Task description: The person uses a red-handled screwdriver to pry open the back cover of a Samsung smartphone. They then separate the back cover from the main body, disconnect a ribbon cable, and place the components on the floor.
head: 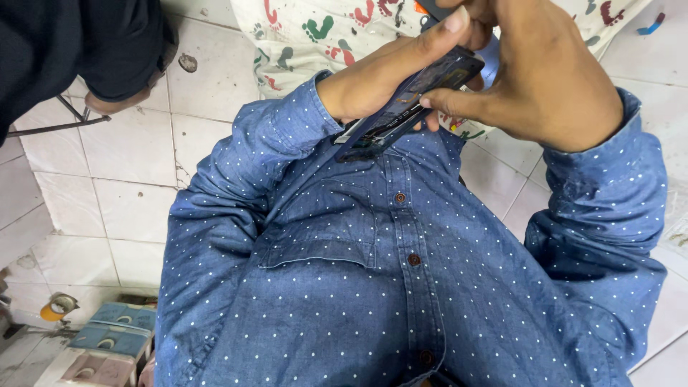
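1. Shirt of blue denim with white dots (401, 287) fills the view, sleeves bent up toward the chest.
2. White tiled floor (122, 179) lies below.
3. Left hand (380, 72) clasps the flat dark phone-like panel (419, 93) from beneath, seemingly steadying it.
4. Right hand (552, 79) pinches its upper edge, thumb pressing the rim, apparently working at it.

Blue denim shirt (401, 287) with small white dots and brown buttons; dark, glossy flat device (416, 97); white cloth (322, 32) printed with red and green footprints; white tiled floor (122, 186).
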